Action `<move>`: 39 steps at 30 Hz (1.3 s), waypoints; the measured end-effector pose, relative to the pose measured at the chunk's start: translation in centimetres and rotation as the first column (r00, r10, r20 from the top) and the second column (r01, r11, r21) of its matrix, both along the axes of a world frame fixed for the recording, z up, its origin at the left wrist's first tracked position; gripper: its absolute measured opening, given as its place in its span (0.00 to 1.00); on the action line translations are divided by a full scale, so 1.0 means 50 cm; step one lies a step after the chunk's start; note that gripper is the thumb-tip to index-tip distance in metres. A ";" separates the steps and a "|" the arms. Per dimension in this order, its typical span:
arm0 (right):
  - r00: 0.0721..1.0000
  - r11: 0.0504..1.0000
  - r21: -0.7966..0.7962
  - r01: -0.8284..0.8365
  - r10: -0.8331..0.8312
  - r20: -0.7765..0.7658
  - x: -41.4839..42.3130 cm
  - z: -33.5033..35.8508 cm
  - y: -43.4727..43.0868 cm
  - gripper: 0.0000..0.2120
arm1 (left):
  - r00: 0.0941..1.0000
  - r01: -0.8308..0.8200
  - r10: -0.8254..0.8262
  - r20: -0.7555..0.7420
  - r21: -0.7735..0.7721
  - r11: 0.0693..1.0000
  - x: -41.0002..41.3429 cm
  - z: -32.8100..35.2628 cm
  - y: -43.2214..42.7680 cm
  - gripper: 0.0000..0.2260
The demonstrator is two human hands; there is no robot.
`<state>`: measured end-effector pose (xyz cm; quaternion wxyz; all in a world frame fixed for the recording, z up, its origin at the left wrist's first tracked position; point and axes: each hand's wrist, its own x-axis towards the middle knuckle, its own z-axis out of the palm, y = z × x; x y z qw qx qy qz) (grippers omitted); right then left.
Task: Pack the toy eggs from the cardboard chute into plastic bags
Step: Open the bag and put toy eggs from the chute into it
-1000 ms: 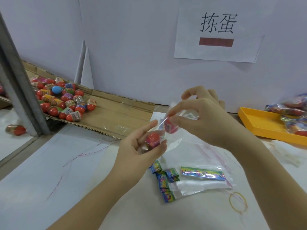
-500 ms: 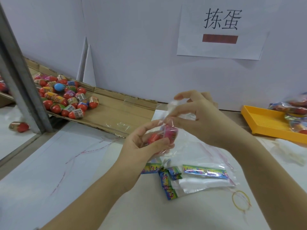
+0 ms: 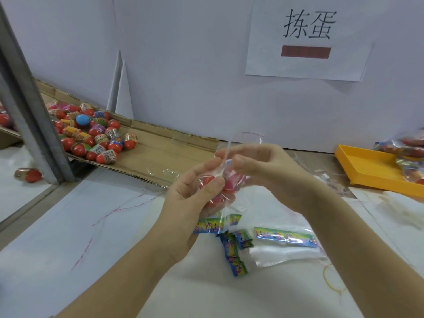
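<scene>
Left hand [image 3: 190, 203] is curled round a red toy egg [image 3: 206, 182], thumb on top, pressing it at the side of the clear plastic bag [image 3: 245, 140]. Right hand [image 3: 266, 171] pinches the bag's upper edge between thumb and forefinger and holds it up. The bag hangs between both hands, above the table centre, with at least 1 pink egg [image 3: 232, 187] inside. Can't tell if the red egg is fully inside the film.

Supply: egg pile [image 3: 91, 136] on the cardboard chute [image 3: 160, 154], far left. Spare bags [image 3: 286, 249] lie flat near-right of the hands, and the orange tray [image 3: 367, 171] with packed bags sits far right.

Handling, judged:
- Eggs look light, hard and smooth, so they roll and slip. Wrap fingers round the middle.
- The bag is thin, limp and slick. It collapses unless its mouth is held, so pinch at the rim, not the body.
- Not fragile.
</scene>
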<state>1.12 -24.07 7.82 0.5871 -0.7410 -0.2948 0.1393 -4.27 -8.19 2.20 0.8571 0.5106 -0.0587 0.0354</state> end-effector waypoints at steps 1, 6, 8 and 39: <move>0.997 0.997 0.026 -0.066 0.067 -0.024 -0.001 0.004 0.000 0.27 | 1.000 -0.012 0.012 0.006 -0.019 1.000 0.000 0.002 0.001 0.18; 0.994 0.994 0.014 0.104 -0.104 0.021 -0.002 -0.002 0.014 0.18 | 0.999 -0.010 0.014 0.039 -0.110 0.994 0.001 0.005 -0.001 0.26; 0.987 0.987 0.002 0.158 -0.158 0.008 -0.002 -0.005 0.019 0.19 | 0.999 -0.011 0.014 0.044 -0.066 0.998 0.001 0.002 -0.003 0.28; 0.923 0.921 0.182 0.344 -0.367 0.112 0.091 0.038 0.122 0.10 | 0.960 -0.095 0.111 -0.256 0.074 0.993 0.053 -0.012 0.057 0.13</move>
